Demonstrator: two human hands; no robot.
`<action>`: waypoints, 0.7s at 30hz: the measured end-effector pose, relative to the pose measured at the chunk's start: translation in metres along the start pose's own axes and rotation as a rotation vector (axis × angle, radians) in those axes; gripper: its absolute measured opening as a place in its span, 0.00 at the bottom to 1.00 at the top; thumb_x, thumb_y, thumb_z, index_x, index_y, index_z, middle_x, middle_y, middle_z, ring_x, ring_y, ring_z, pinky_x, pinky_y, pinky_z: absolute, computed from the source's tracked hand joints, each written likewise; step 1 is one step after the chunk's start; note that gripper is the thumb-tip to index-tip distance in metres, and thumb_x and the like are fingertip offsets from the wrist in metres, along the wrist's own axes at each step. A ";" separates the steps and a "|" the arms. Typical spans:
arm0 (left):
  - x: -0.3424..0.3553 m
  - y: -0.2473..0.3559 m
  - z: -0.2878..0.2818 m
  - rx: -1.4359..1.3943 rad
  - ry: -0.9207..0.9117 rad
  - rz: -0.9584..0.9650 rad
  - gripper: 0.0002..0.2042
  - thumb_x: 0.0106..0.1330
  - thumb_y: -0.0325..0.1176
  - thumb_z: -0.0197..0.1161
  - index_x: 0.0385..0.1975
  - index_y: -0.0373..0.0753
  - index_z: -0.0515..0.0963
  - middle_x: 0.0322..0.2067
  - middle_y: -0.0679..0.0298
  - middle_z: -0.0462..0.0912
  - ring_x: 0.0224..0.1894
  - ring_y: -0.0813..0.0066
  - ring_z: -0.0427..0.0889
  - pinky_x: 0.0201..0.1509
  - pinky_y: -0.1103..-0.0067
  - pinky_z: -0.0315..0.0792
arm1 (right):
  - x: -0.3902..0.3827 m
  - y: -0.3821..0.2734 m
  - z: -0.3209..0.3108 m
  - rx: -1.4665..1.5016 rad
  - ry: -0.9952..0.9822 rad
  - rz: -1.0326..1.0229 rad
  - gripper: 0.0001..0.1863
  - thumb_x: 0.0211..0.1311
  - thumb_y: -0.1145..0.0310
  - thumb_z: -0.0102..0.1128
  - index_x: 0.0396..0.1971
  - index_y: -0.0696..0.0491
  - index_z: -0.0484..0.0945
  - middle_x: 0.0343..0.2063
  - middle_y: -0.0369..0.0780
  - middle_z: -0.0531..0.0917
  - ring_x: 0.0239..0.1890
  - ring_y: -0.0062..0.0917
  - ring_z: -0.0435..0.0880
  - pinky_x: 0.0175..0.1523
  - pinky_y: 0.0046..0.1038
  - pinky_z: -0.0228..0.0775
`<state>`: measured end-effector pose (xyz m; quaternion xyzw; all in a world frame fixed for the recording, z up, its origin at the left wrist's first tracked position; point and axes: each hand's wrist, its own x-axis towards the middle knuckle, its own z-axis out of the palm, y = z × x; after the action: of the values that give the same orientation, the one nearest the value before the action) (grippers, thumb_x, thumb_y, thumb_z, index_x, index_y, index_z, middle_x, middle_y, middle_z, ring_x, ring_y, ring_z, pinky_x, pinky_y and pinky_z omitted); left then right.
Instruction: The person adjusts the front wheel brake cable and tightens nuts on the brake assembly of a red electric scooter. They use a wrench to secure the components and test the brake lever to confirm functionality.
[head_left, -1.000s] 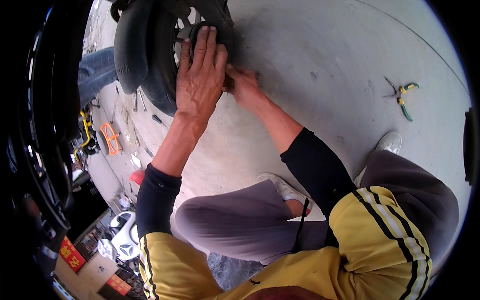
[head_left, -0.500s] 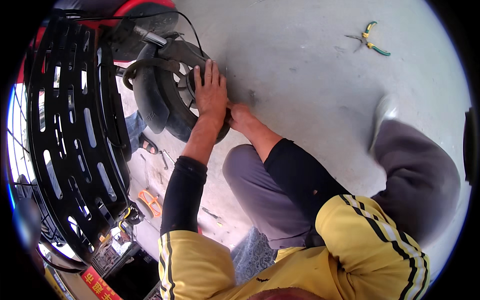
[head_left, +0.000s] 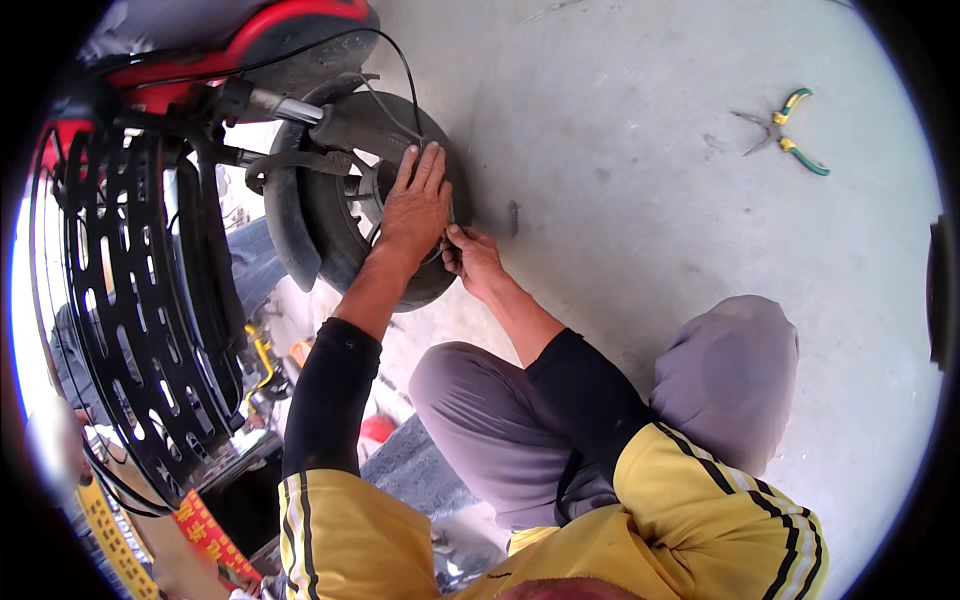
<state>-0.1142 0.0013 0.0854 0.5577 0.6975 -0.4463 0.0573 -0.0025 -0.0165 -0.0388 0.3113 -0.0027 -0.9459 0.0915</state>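
Note:
A black scooter wheel stands at the upper middle under a dark mudguard, with a fork and cables above it. My left hand lies over the hub, fingers stretched out toward the top of the wheel. My right hand is just below and to the right of it at the hub's right side, thumb and fingers closed on something I cannot make out, partly hidden.
A black slotted rack and red bodywork fill the upper left. Yellow-green pliers lie on the grey floor at right. Signs and clutter show at lower left; my knees are below the wheel.
Compared with a second ago, more of the scooter shows and the wheel appears lower in view. My right knee has moved inward. My hands stay at the hub.

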 end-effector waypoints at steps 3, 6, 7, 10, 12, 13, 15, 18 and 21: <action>0.005 0.002 -0.005 0.030 0.000 0.041 0.15 0.70 0.41 0.56 0.50 0.40 0.80 0.73 0.51 0.64 0.79 0.57 0.52 0.82 0.55 0.38 | 0.001 0.007 -0.007 0.000 -0.004 -0.087 0.18 0.78 0.53 0.56 0.36 0.53 0.80 0.23 0.33 0.78 0.20 0.18 0.75 0.22 0.21 0.63; 0.008 0.002 -0.003 -0.011 -0.028 0.023 0.15 0.69 0.41 0.56 0.49 0.41 0.80 0.72 0.53 0.66 0.79 0.58 0.54 0.82 0.56 0.39 | 0.000 -0.001 -0.005 -0.015 0.018 0.020 0.21 0.80 0.50 0.52 0.32 0.52 0.78 0.21 0.33 0.76 0.18 0.17 0.71 0.19 0.22 0.57; 0.004 0.004 -0.002 -0.027 -0.050 0.009 0.15 0.68 0.41 0.57 0.48 0.41 0.80 0.72 0.53 0.66 0.79 0.58 0.54 0.82 0.56 0.39 | -0.001 -0.002 -0.003 0.047 0.027 0.123 0.21 0.82 0.55 0.46 0.30 0.54 0.76 0.20 0.34 0.76 0.14 0.17 0.67 0.17 0.24 0.55; 0.011 0.010 0.001 -0.066 -0.022 0.000 0.14 0.66 0.40 0.58 0.46 0.41 0.80 0.71 0.54 0.67 0.78 0.59 0.55 0.81 0.54 0.41 | 0.012 -0.002 -0.017 0.301 -0.148 0.265 0.20 0.82 0.55 0.45 0.33 0.54 0.76 0.20 0.34 0.76 0.14 0.18 0.68 0.17 0.23 0.54; 0.011 0.003 -0.005 -0.052 -0.051 -0.004 0.14 0.66 0.39 0.58 0.46 0.41 0.80 0.70 0.54 0.67 0.78 0.59 0.56 0.81 0.53 0.42 | 0.011 -0.002 -0.008 0.262 -0.117 0.246 0.19 0.82 0.56 0.45 0.38 0.54 0.76 0.22 0.36 0.77 0.15 0.19 0.70 0.19 0.24 0.56; 0.004 0.006 0.001 -0.057 -0.041 -0.004 0.14 0.66 0.39 0.59 0.46 0.40 0.80 0.69 0.54 0.68 0.77 0.59 0.57 0.80 0.54 0.43 | 0.003 0.004 -0.004 0.244 -0.058 0.220 0.18 0.82 0.56 0.46 0.39 0.55 0.77 0.23 0.37 0.77 0.16 0.20 0.71 0.19 0.23 0.58; 0.011 0.005 0.001 -0.043 -0.013 0.011 0.14 0.65 0.39 0.59 0.46 0.40 0.80 0.69 0.55 0.68 0.77 0.59 0.58 0.80 0.54 0.43 | -0.010 -0.012 0.011 0.306 -0.005 0.110 0.17 0.80 0.56 0.50 0.41 0.55 0.78 0.25 0.38 0.78 0.18 0.21 0.74 0.22 0.23 0.61; 0.014 0.004 -0.003 -0.051 0.000 0.016 0.13 0.66 0.39 0.58 0.45 0.40 0.79 0.68 0.55 0.70 0.77 0.60 0.58 0.80 0.54 0.44 | -0.003 -0.003 0.009 0.275 0.044 0.053 0.17 0.79 0.55 0.53 0.40 0.55 0.77 0.26 0.37 0.79 0.20 0.21 0.75 0.24 0.23 0.62; 0.013 0.003 -0.001 -0.080 -0.001 0.007 0.12 0.65 0.38 0.58 0.44 0.40 0.79 0.67 0.55 0.70 0.76 0.60 0.59 0.80 0.53 0.45 | 0.003 0.009 -0.003 0.409 -0.090 0.172 0.15 0.77 0.56 0.57 0.37 0.53 0.76 0.24 0.36 0.78 0.17 0.21 0.73 0.21 0.24 0.62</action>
<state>-0.1156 0.0110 0.0768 0.5571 0.7129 -0.4181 0.0814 -0.0015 -0.0253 -0.0430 0.2796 -0.2251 -0.9273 0.1066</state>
